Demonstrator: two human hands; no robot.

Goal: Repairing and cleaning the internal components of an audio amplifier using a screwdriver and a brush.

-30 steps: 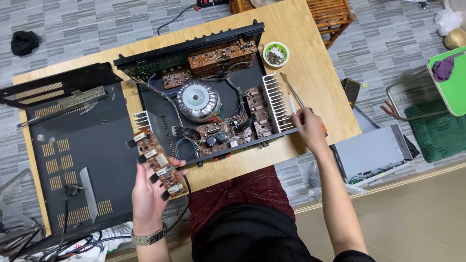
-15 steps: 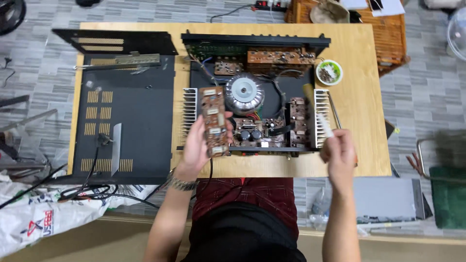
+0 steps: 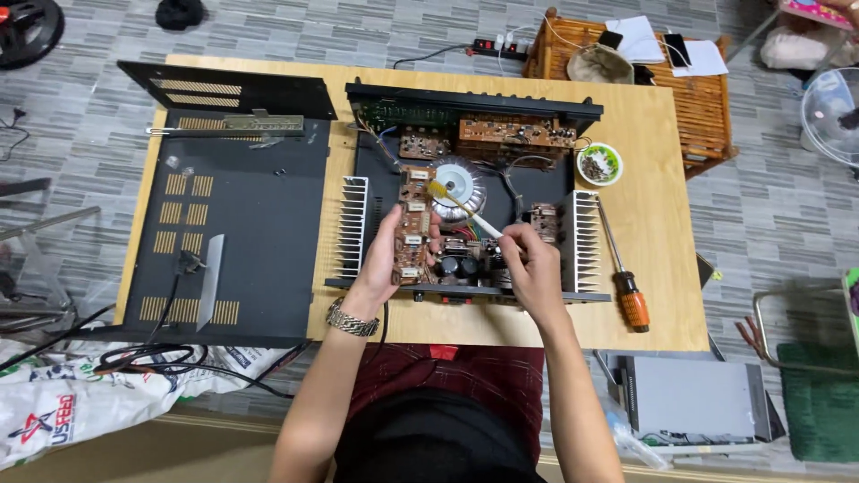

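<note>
Setting: pale wooden table [image 3: 667,295] on a grey striped plank floor, seen from above.

Near edge: a white printed plastic sack [image 3: 54,407] with black cables lies on the floor at left; a grey metal case [image 3: 693,398] lies at right.

Left hand [image 3: 385,259], with a metal wristband: fingers clamped on a long narrow brown circuit board [image 3: 413,224], dotted with small components, held upright on its long axis over the open chassis.

Right hand [image 3: 532,264]: fingers closed around a small brush with a pale handle and yellow bristles [image 3: 461,207], the bristle end touching the board's upper part.

Beneath both: an open black metal amplifier chassis [image 3: 465,192], holding a round silver toroidal transformer, further brown boards, coloured wires and two ribbed silver heat sinks at its sides.

Right of the chassis: an orange-handled screwdriver [image 3: 624,273]; farther on, a small round green-rimmed bowl of screws [image 3: 599,164].

Left: a flat black perforated metal cover [image 3: 242,233].

Far: a slatted wooden stool [image 3: 689,98] carrying papers and a phone.
</note>
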